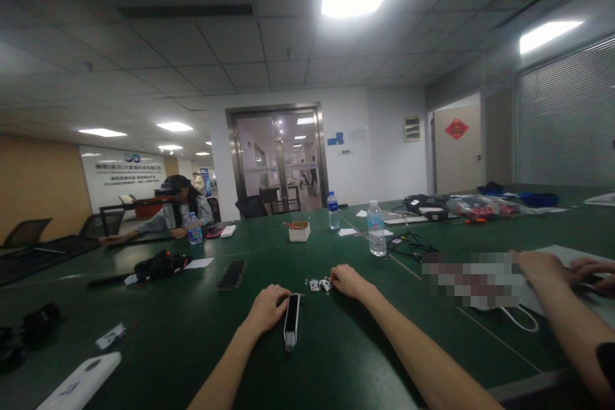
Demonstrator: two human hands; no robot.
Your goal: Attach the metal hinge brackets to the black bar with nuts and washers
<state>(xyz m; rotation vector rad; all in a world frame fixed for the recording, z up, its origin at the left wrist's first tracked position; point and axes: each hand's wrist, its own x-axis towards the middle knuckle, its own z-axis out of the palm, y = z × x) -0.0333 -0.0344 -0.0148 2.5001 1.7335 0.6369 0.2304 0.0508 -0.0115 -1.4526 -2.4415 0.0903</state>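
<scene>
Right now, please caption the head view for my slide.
Left hand at a narrow device, right hand at small parts, green table beneath.

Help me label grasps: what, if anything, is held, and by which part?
Left hand: white-edged device, by its far end. Right hand, at small white pieces: cannot tell.

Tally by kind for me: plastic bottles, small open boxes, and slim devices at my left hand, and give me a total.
Plastic bottles: 3
Small open box: 1
Slim device at your left hand: 1
Total: 5
</scene>
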